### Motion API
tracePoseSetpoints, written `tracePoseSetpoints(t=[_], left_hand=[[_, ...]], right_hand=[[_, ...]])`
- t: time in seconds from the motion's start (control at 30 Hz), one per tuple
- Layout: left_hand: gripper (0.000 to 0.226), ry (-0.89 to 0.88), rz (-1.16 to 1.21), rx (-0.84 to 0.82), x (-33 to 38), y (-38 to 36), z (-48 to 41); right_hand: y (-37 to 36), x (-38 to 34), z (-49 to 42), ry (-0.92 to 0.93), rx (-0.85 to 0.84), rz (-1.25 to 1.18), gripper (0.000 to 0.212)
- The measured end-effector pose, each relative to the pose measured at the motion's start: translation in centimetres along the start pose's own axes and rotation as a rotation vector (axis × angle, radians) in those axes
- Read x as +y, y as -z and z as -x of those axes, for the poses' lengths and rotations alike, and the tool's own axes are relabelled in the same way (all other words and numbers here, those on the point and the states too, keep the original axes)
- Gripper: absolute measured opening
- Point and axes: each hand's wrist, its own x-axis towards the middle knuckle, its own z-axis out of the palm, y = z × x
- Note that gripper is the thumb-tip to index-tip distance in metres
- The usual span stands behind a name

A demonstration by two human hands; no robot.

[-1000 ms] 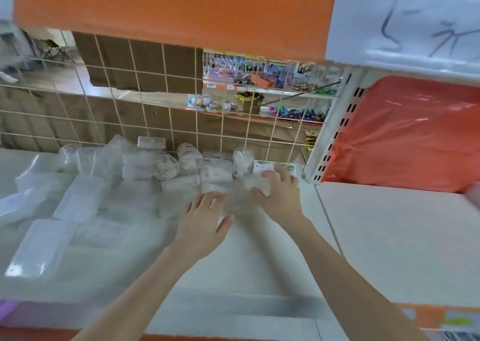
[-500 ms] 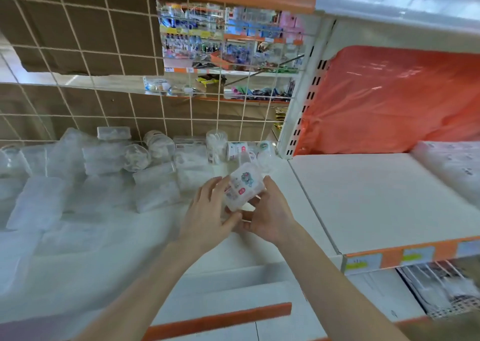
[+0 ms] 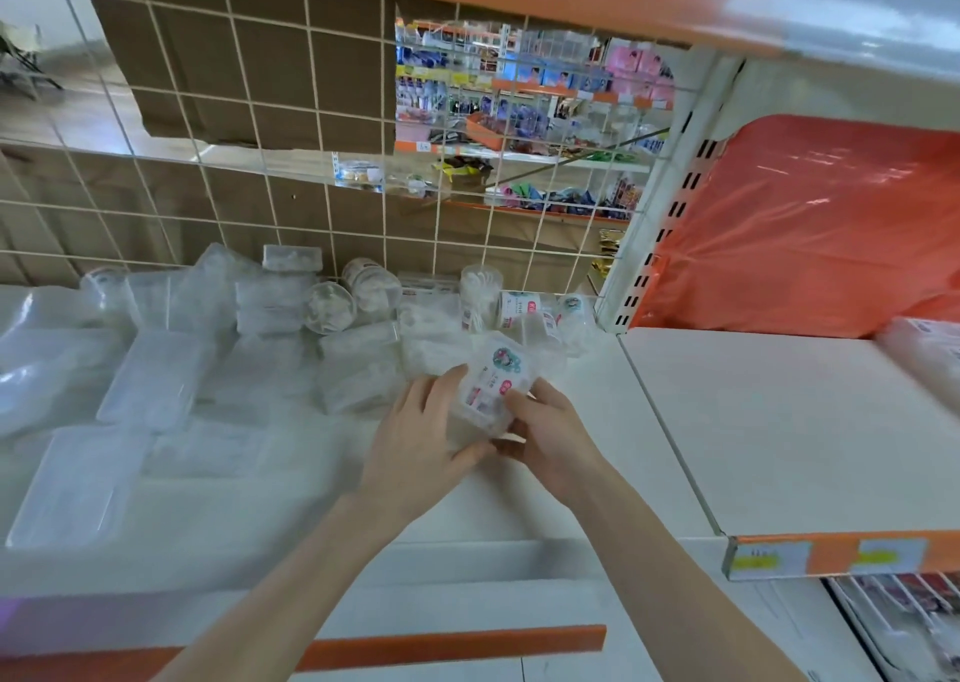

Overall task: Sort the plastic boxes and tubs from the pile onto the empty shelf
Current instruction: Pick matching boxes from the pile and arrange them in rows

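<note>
Okay, head view: both hands grasp one small clear labelled box (image 3: 491, 385) near frame centre, left hand (image 3: 421, 437) curled round its 8 o'clock side and right hand (image 3: 550, 437) pinching its 4 o'clock side. The pile of clear boxes and tubs (image 3: 260, 349) sits at 9 to 11 o'clock of the held box, against the wire grid (image 3: 260, 162). The empty shelf (image 3: 779, 421) lies at 3 o'clock, with an orange plastic sheet (image 3: 810, 224) at 1 o'clock.
</note>
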Motion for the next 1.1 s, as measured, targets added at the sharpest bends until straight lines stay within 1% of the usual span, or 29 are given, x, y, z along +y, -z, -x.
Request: tracePoseSetpoints(t=[0.1,0.23,0.33,0.43,0.5,0.53,0.6,0.7,0.77,0.87,1.0,1.1], left_hand=[[0.070,-0.052,0.000,-0.063,-0.5,0.3,0.4],[0.062,-0.189,-0.057,-0.002,-1.6,0.4,0.2],[0.062,-0.257,-0.026,-0.021,-2.4,0.7,-0.1],[0.064,-0.337,-0.038,-0.141,-3.0,0.8,-0.5],[0.064,-0.372,-0.035,-0.237,-3.1,0.7,-0.4],[0.063,-0.367,-0.024,-0.260,-3.1,0.6,-0.2],[0.060,-0.321,-0.034,-0.254,-3.3,0.7,0.3],[0.056,-0.228,-0.077,-0.170,-4.4,1.1,0.9],[0.055,-0.142,-0.073,-0.112,-5.3,1.5,1.4],[0.065,0.011,-0.037,-0.076,-6.2,1.9,2.0],[0.067,0.090,0.023,-0.089,-5.9,1.8,2.0],[0.065,0.139,0.065,-0.082,-5.5,1.9,1.8]], right_hand=[[0.3,-0.2,-0.2,0.027,0.056,0.083,0.024],[0.8,-0.3,-0.2,0.069,0.072,0.287,0.026],[1.4,-0.5,-0.4,0.100,0.049,0.448,0.022],[1.2,-0.4,-0.5,0.119,-0.059,0.627,0.019],[1.1,-0.1,-0.7,0.142,-0.089,0.673,0.015],[1.0,0.2,-0.8,0.149,-0.085,0.666,0.012],[0.8,0.6,-1.0,0.146,-0.060,0.629,0.008],[0.6,0.9,-1.5,0.175,-0.005,0.672,0.017],[0.5,0.9,-1.8,0.216,0.015,0.731,0.023],[0.3,0.9,-2.5,0.280,0.039,0.836,0.025],[-0.7,0.3,-3.8,0.386,0.056,0.988,0.032],[-1.4,-0.2,-6.1,0.455,0.018,1.136,0.040]])
